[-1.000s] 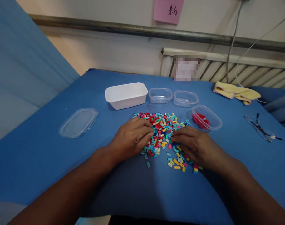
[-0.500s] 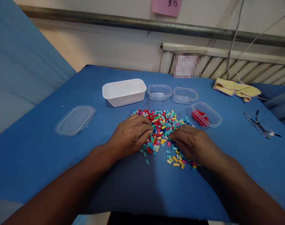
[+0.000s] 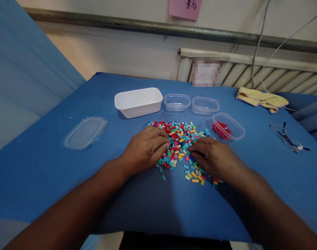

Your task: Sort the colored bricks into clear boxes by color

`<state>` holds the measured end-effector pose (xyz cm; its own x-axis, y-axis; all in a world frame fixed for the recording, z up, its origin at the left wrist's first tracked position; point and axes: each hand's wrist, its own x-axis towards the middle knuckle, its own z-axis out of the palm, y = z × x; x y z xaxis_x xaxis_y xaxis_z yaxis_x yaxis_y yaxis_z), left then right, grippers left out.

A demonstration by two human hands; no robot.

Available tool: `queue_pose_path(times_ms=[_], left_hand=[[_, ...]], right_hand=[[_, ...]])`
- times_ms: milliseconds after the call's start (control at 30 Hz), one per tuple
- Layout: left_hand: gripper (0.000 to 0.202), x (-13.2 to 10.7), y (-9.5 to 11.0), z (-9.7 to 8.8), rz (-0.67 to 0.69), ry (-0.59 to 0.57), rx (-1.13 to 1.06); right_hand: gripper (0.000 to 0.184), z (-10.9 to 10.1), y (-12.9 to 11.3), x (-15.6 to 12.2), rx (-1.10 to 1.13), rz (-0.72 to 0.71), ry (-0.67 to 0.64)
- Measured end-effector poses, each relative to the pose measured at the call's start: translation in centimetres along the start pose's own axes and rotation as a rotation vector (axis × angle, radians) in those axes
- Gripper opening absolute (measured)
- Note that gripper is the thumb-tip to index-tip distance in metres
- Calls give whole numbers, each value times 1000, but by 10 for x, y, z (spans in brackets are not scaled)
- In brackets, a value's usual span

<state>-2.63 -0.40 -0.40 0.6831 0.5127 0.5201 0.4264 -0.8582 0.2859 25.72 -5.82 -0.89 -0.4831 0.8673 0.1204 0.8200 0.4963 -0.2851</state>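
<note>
A heap of small coloured bricks (image 3: 180,139), red, teal, yellow and pink, lies on the blue table (image 3: 43,173). My left hand (image 3: 145,149) rests palm down on the heap's left side, fingers lying flat over the bricks. My right hand (image 3: 213,156) lies on the right side, fingers curled down with the tips among the bricks; whether they pinch one I cannot see. A clear tub (image 3: 228,126) to the right holds red bricks.
Behind the heap stand a white rectangular tub (image 3: 139,101) and two clear tubs (image 3: 177,102) (image 3: 205,105). A clear lid (image 3: 85,132) lies at the left. A yellow cloth (image 3: 262,99) and spectacles (image 3: 288,140) lie at the right. A radiator stands behind the table.
Both hands have stayed on the heap with only slight finger shifts. The camera has tilted a little, so everything sits slightly higher in view.
</note>
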Motion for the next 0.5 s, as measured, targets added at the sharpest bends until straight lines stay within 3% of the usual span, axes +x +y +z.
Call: queue_pose_path(times_ms=[233,400,500], left_hand=[[14,-1,-1,1,-6,11,-3],[15,-1,-1,1,6,23,0],[16,-1,0,1,7,9,6]], right_hand=[[15,-7,-6,3,27,27,-38],[10,-10,2,6,179,91,170],[17,-3,10,14,204,45,235]])
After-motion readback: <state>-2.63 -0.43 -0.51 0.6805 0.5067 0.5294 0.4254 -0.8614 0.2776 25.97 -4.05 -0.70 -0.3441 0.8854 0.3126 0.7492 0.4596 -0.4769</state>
